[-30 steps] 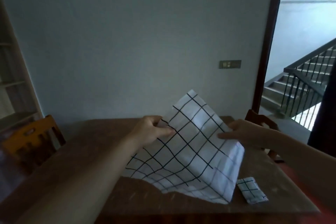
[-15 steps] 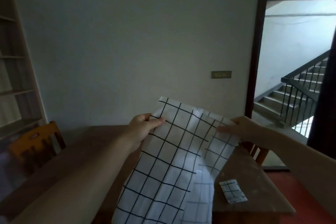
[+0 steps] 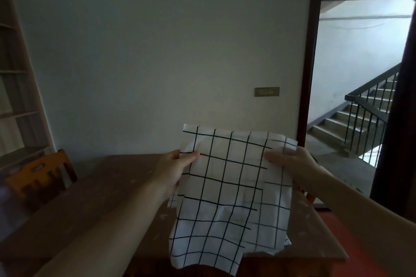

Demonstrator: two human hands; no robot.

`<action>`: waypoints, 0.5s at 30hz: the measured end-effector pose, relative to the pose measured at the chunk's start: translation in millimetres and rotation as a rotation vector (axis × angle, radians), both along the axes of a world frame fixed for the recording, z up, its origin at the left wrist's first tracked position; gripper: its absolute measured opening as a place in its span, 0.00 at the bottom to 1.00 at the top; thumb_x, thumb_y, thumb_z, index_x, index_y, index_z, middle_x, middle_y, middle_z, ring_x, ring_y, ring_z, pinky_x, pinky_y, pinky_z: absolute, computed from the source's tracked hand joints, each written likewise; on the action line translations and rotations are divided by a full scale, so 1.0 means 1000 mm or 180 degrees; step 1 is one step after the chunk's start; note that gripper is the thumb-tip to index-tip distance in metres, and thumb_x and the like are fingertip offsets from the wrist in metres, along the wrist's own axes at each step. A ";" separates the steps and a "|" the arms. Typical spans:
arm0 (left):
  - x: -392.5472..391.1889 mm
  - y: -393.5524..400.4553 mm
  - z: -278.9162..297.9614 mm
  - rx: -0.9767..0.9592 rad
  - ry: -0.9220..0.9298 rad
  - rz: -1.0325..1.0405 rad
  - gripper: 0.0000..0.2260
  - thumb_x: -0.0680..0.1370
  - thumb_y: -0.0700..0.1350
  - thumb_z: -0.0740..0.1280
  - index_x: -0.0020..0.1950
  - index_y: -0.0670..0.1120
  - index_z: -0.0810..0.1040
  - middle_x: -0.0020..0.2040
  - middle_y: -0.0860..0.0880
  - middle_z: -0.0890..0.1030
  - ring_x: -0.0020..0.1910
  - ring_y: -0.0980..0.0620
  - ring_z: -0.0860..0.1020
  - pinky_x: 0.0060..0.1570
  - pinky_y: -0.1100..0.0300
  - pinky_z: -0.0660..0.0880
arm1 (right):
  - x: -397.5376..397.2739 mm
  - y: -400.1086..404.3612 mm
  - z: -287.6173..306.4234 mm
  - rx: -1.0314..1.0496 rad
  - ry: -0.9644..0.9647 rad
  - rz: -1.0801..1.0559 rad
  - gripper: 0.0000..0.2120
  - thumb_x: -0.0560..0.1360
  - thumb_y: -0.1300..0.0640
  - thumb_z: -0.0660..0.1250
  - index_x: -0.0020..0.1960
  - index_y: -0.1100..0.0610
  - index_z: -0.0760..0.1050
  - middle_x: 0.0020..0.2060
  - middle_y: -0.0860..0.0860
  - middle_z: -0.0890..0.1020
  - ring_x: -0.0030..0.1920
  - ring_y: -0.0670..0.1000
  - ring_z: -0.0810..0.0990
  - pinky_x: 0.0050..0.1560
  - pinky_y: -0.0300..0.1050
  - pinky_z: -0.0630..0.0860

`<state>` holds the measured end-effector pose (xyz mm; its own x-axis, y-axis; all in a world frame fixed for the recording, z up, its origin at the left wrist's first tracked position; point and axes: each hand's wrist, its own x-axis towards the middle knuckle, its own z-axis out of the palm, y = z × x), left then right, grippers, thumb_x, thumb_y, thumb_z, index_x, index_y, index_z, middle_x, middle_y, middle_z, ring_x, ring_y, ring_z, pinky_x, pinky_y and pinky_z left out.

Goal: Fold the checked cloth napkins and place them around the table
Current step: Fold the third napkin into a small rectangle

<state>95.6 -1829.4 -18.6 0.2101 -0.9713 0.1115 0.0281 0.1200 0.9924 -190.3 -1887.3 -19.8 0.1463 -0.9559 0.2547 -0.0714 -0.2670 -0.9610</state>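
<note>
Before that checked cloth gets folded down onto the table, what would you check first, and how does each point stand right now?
1. Left hand pinches the napkin's upper left edge: ok.
2. Right hand grips the upper right edge: ok.
3. Top edge level between the hands: roughly, ok.
4. Cloth hanging smooth: not ok; the right side overlaps itself and the lower part is wrinkled.
5. Bare table surface to lay it on: ok to the left; what lies behind the cloth, cannot tell.
6. Lower hem clear of the table's near edge: not ok; it hangs past it.
</note>
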 end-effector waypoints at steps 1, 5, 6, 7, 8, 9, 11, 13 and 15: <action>-0.001 0.000 -0.002 0.0001 -0.0011 0.0002 0.06 0.76 0.45 0.72 0.50 0.45 0.84 0.46 0.47 0.87 0.49 0.48 0.84 0.47 0.53 0.78 | -0.002 -0.001 0.000 -0.0034 0.0069 -0.0062 0.09 0.68 0.57 0.77 0.43 0.63 0.84 0.37 0.60 0.85 0.39 0.57 0.84 0.47 0.52 0.81; -0.004 0.004 -0.004 -0.0039 -0.0082 -0.0053 0.05 0.75 0.42 0.72 0.50 0.47 0.84 0.46 0.50 0.87 0.47 0.52 0.84 0.43 0.58 0.77 | -0.008 0.000 0.004 -0.0185 0.0330 -0.0063 0.09 0.72 0.55 0.73 0.41 0.62 0.83 0.34 0.57 0.84 0.36 0.54 0.83 0.44 0.49 0.80; -0.006 0.005 -0.004 -0.0038 -0.0073 -0.0061 0.05 0.75 0.41 0.72 0.50 0.47 0.84 0.46 0.50 0.87 0.47 0.52 0.84 0.43 0.58 0.77 | -0.009 0.001 0.006 -0.0189 0.0377 -0.0035 0.10 0.73 0.55 0.72 0.41 0.62 0.83 0.34 0.56 0.84 0.36 0.53 0.83 0.43 0.48 0.80; -0.007 0.006 -0.004 -0.0018 -0.0032 -0.0075 0.06 0.74 0.41 0.73 0.50 0.46 0.84 0.46 0.49 0.87 0.47 0.51 0.85 0.42 0.57 0.78 | -0.010 0.003 0.008 -0.0184 0.0419 0.0007 0.11 0.75 0.54 0.71 0.41 0.62 0.82 0.33 0.56 0.84 0.35 0.52 0.83 0.42 0.48 0.80; -0.008 0.007 -0.005 0.0016 0.0032 -0.0104 0.07 0.74 0.41 0.73 0.51 0.46 0.84 0.47 0.48 0.87 0.47 0.50 0.85 0.42 0.56 0.78 | -0.011 0.005 0.010 -0.0185 0.0450 0.0060 0.11 0.76 0.54 0.70 0.41 0.61 0.82 0.33 0.55 0.83 0.34 0.51 0.83 0.40 0.47 0.79; -0.008 0.007 -0.005 0.0068 0.0103 -0.0141 0.08 0.74 0.42 0.73 0.53 0.45 0.83 0.48 0.48 0.87 0.48 0.50 0.85 0.43 0.55 0.79 | -0.012 0.006 0.012 -0.0189 0.0462 0.0094 0.11 0.77 0.54 0.68 0.40 0.61 0.81 0.33 0.55 0.83 0.34 0.51 0.82 0.40 0.46 0.79; -0.010 0.008 -0.007 0.0194 0.0187 -0.0195 0.09 0.74 0.42 0.73 0.53 0.45 0.83 0.49 0.47 0.87 0.49 0.49 0.85 0.44 0.54 0.78 | -0.014 0.007 0.014 -0.0211 0.0461 0.0117 0.12 0.77 0.54 0.67 0.40 0.60 0.80 0.32 0.55 0.81 0.33 0.52 0.80 0.40 0.48 0.79; -0.012 0.008 -0.008 0.0199 0.0203 -0.0152 0.07 0.75 0.42 0.72 0.52 0.44 0.83 0.49 0.46 0.87 0.47 0.50 0.85 0.44 0.55 0.79 | -0.016 0.007 0.014 -0.0262 0.0425 0.0050 0.11 0.75 0.53 0.70 0.40 0.60 0.80 0.33 0.56 0.81 0.35 0.54 0.81 0.43 0.52 0.80; -0.015 0.008 -0.008 0.0123 0.0192 -0.0085 0.07 0.74 0.42 0.73 0.52 0.44 0.83 0.48 0.47 0.87 0.47 0.49 0.85 0.44 0.54 0.79 | -0.017 0.006 0.013 -0.0328 0.0450 -0.0047 0.10 0.72 0.52 0.74 0.39 0.59 0.81 0.32 0.53 0.82 0.34 0.51 0.82 0.41 0.47 0.81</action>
<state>80.6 -1821.5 -26.9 0.1892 -0.9800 0.0616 0.0908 0.0800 0.9927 -207.5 -1881.1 -6.6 0.1736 -0.9281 0.3294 -0.2085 -0.3615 -0.9088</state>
